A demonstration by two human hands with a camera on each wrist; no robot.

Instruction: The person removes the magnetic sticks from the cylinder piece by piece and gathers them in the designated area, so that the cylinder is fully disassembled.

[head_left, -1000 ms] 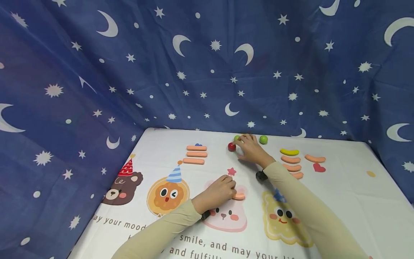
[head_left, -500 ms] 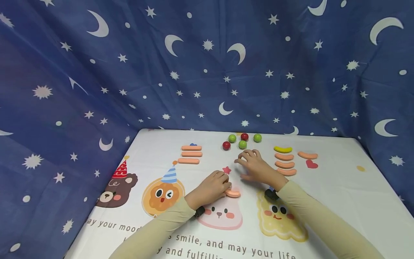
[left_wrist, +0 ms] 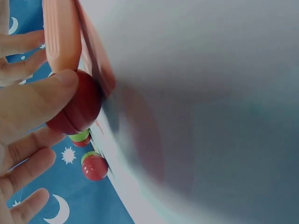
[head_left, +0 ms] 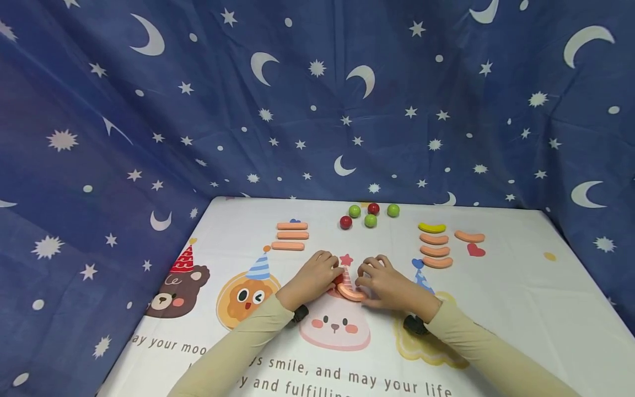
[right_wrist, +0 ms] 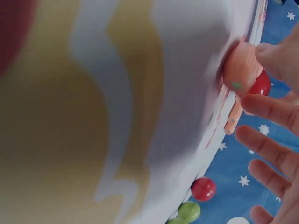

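Note:
My left hand (head_left: 313, 277) holds a small red ball (left_wrist: 79, 105), its thumb pressed on the front in the left wrist view. In the head view only a sliver of that ball shows beside the fingertips. Right against it lies a curved toy sausage (head_left: 351, 293), on the cloth above the printed pink face. At the sausage's other end is my right hand (head_left: 392, 286), its fingers spread. In the right wrist view its thumb overlaps the sausage end (right_wrist: 239, 70), while the index fingertip comes right up to the lower edge.
Several red and green balls (head_left: 370, 220) are grouped at the back. Three straight toy sausages (head_left: 292, 235) lie in a row on the left. On the right, a yellow banana-shaped piece (head_left: 431, 227) heads a column of curved sausages (head_left: 435, 251), with another sausage (head_left: 469, 236) beside it.
My right hand has left the balls at the back and come forward and left to the sausage. My left hand has shifted slightly back and left, uncovering more of the sausage and a red ball.

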